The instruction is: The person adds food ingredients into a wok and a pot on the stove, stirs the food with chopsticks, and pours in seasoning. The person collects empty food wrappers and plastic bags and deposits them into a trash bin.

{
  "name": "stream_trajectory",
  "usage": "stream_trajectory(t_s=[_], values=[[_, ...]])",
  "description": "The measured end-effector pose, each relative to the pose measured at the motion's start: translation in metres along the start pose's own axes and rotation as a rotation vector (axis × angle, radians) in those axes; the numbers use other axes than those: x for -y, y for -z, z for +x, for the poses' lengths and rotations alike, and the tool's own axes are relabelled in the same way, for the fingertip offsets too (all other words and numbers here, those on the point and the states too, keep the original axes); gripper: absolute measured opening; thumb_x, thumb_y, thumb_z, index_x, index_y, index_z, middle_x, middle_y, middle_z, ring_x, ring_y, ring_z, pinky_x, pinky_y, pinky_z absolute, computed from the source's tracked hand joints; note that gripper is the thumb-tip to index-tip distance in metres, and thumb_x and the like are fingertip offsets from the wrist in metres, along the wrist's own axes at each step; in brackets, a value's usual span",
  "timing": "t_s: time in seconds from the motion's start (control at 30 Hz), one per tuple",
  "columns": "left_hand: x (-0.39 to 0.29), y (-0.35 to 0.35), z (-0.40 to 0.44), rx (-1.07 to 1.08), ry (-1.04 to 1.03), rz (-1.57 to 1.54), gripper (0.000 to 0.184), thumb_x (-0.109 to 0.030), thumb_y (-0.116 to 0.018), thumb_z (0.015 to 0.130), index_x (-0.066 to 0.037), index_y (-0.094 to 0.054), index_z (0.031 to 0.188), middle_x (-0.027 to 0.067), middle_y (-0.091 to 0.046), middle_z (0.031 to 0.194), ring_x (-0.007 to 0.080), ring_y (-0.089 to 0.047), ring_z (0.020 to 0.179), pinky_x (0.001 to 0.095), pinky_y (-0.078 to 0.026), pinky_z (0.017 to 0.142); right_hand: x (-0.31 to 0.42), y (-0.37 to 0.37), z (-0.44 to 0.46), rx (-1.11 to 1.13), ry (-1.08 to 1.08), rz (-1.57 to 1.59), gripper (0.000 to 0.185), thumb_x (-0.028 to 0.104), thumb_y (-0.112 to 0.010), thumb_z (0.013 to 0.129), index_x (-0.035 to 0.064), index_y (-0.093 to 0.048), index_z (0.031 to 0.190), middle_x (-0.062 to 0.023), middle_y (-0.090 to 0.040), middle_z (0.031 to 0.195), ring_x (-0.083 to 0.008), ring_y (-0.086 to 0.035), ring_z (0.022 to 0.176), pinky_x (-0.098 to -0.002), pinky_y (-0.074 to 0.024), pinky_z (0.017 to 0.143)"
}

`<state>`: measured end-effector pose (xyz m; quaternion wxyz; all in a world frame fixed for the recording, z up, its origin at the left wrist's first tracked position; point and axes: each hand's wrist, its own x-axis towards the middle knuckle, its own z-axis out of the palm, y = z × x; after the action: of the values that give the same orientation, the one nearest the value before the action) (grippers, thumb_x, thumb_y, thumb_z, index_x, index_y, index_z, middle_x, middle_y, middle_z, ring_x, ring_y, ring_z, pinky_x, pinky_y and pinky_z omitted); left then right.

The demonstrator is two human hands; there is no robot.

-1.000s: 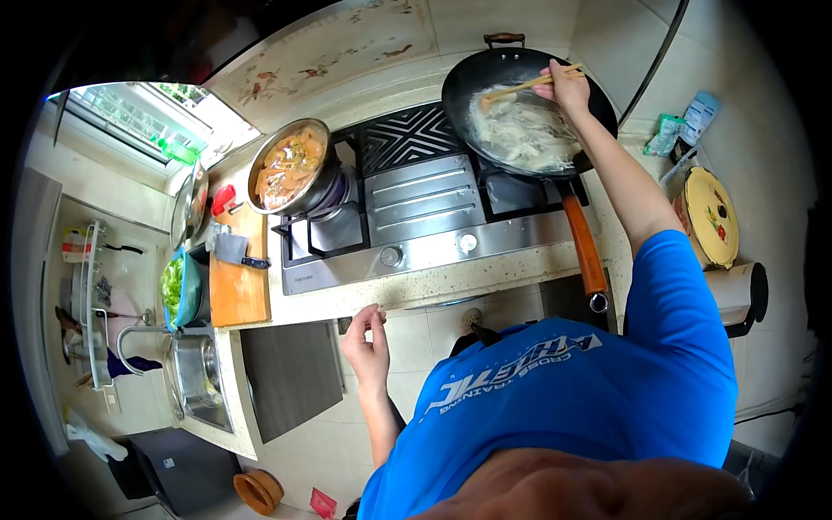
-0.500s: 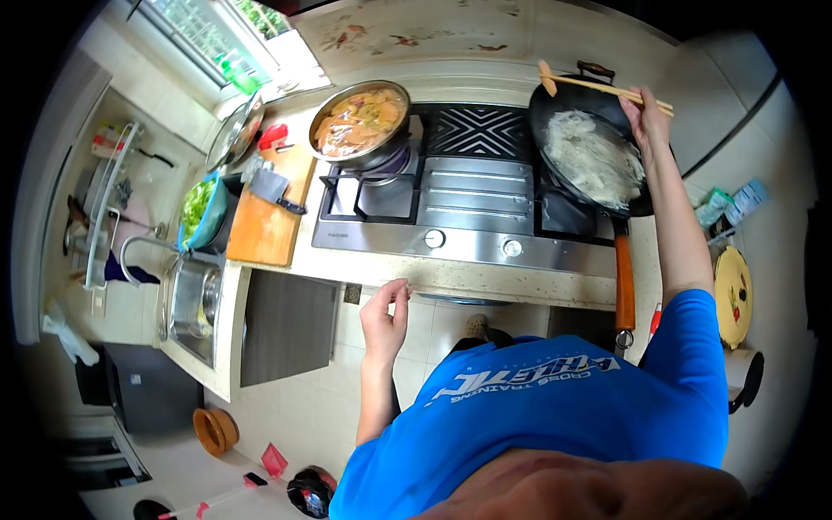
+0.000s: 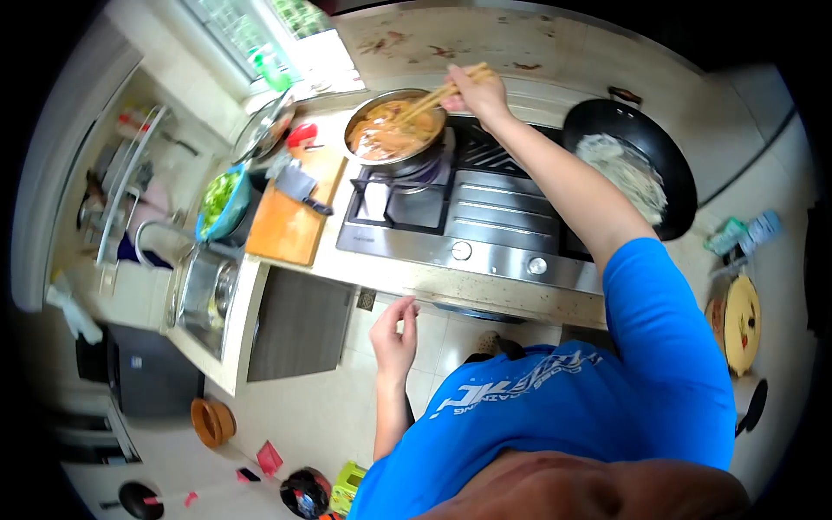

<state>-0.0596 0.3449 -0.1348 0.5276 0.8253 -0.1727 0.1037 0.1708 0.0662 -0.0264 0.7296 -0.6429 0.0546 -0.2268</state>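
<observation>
My right hand (image 3: pixel 475 91) is closed around a pair of wooden chopsticks (image 3: pixel 431 101). Their lower ends dip into the orange-brown soup (image 3: pixel 390 130) in a round steel pot (image 3: pixel 381 162) on the left burner. My left hand (image 3: pixel 395 334) hangs in front of the counter edge, fingers loosely curled together, with nothing visible in them. On the right burner a black wok (image 3: pixel 680 186) holds pale, translucent noodles (image 3: pixel 620 169); my right forearm crosses in front of it and hides its handle.
A cleaver (image 3: pixel 297 184) lies on the wooden cutting board (image 3: pixel 282 227) left of the stove (image 3: pixel 498 227). Beside the board are a blue bowl (image 3: pixel 236 212) of green leaves, a red object (image 3: pixel 302 134) and a glass lid (image 3: pixel 260 130). The sink (image 3: pixel 201 299) is at far left.
My right hand has carried the chopsticks left from above the wok to the steel pot, their ends now in the soup. My left hand stays nearly in place. The view has shifted slightly.
</observation>
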Motion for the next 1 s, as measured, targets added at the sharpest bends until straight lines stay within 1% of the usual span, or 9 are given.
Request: stream_trajectory(t_s=[0.13,0.2,0.23,0.3,0.4,0.6,0.7,0.87,1.0], values=[[0.011,0.005,-0.006,-0.064,0.066,0.029,0.012,0.002,-0.052,0.081,0.002,-0.059,0.091,0.0101,-0.063,0.074,0.0151,-0.062,0.068,0.0252,-0.049,0.062,0.068,0.081,0.010,-0.011,0.237,-0.030,0.030,0.025,-0.051,0.087,-0.0044,-0.058,0.085,-0.0121,-0.062,0.076,-0.0170,-0.063,0.059,-0.0229,-0.0537,0.052],[0.013,0.004,-0.006,-0.057,0.053,0.022,0.012,0.001,-0.052,0.082,0.002,-0.059,0.091,0.0100,-0.063,0.074,0.0141,-0.062,0.066,0.0245,-0.049,0.062,0.102,0.165,-0.006,-0.228,0.342,-0.163,0.034,0.029,-0.049,0.087,-0.0027,-0.059,0.083,-0.0087,-0.062,0.073,-0.0134,-0.061,0.055,-0.0211,-0.0515,0.050],[0.014,0.003,-0.006,-0.043,0.056,0.012,0.012,0.001,-0.052,0.082,0.002,-0.059,0.091,0.0101,-0.063,0.073,0.0139,-0.062,0.066,0.0245,-0.049,0.062,0.116,0.195,-0.021,-0.395,0.269,-0.203,0.034,0.033,-0.056,0.083,0.0002,-0.060,0.077,-0.0075,-0.058,0.061,-0.0119,-0.054,0.045,-0.0214,-0.0439,0.039],[0.018,-0.003,-0.002,-0.014,0.051,-0.001,0.011,0.000,-0.052,0.082,0.002,-0.059,0.091,0.0101,-0.063,0.073,0.0137,-0.062,0.066,0.0245,-0.049,0.062,0.096,0.283,-0.022,-0.533,0.373,-0.475,0.031,0.029,-0.054,0.084,-0.0001,-0.061,0.074,-0.0066,-0.059,0.061,-0.0133,-0.056,0.050,-0.0258,-0.0429,0.046],[0.013,-0.015,0.008,0.068,0.019,-0.015,0.011,0.000,-0.053,0.082,0.002,-0.059,0.091,0.0103,-0.063,0.073,0.0136,-0.061,0.066,0.0245,-0.048,0.062,0.082,0.340,-0.070,-0.390,0.133,-0.924,0.034,0.035,-0.053,0.085,0.0018,-0.059,0.078,-0.0041,-0.058,0.060,-0.0075,-0.052,0.044,-0.0184,-0.0436,0.042],[-0.017,-0.046,0.030,0.188,-0.061,0.013,0.012,-0.003,-0.055,0.082,0.000,-0.060,0.092,0.0102,-0.063,0.073,0.0140,-0.061,0.067,0.0246,-0.048,0.062,0.066,0.347,-0.122,-0.286,-0.010,-0.536,0.034,0.034,-0.052,0.086,0.0021,-0.060,0.077,-0.0024,-0.057,0.059,-0.0065,-0.054,0.046,-0.0185,-0.0460,0.043],[-0.022,-0.054,0.030,0.211,-0.101,0.005,0.011,-0.003,-0.055,0.082,0.000,-0.060,0.092,0.0099,-0.063,0.073,0.0142,-0.061,0.066,0.0246,-0.047,0.062,0.069,0.371,-0.120,-0.490,0.153,-0.648,0.033,0.033,-0.050,0.087,0.0021,-0.059,0.080,-0.0014,-0.055,0.061,-0.0060,-0.052,0.046,-0.0173,-0.0440,0.043],[-0.024,-0.056,0.022,0.224,-0.092,0.037,0.011,-0.003,-0.055,0.082,0.000,-0.060,0.091,0.0099,-0.063,0.072,0.0143,-0.061,0.066,0.0246,-0.047,0.062,0.046,0.377,-0.112,-0.533,0.053,-0.792,0.029,0.030,-0.054,0.084,0.0026,-0.061,0.079,-0.0056,-0.059,0.059,-0.0108,-0.056,0.045,-0.0235,-0.0466,0.046],[-0.023,-0.052,0.013,0.192,-0.065,0.054,0.011,-0.002,-0.055,0.081,0.000,-0.059,0.091,0.0098,-0.063,0.072,0.0144,-0.061,0.066,0.0248,-0.047,0.062,0.030,0.378,-0.104,-0.656,0.160,-0.617,0.031,0.029,-0.053,0.086,-0.0002,-0.059,0.077,-0.0077,-0.060,0.063,-0.0128,-0.059,0.049,-0.0229,-0.0484,0.045]])
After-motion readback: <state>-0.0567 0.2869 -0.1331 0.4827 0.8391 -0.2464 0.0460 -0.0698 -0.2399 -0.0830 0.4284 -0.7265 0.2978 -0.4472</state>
